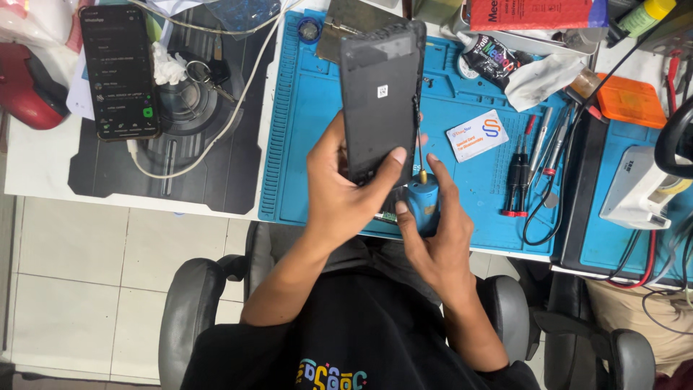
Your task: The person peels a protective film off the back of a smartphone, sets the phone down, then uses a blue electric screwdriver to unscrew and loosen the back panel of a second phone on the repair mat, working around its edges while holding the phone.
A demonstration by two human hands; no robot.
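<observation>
My left hand grips the lower end of a dark phone body, held tilted above the blue work mat; a small white sticker shows on its inner face. My right hand holds a blue-handled screwdriver, its thin shaft running up along the phone's right edge. Both hands are close together over the front part of the mat.
A second phone with a lit screen lies on a dark pad at left, with a white cable, keys and tissue. A card, screwdrivers, tweezers, a glue tube and an orange box lie at right. A grey chair is below.
</observation>
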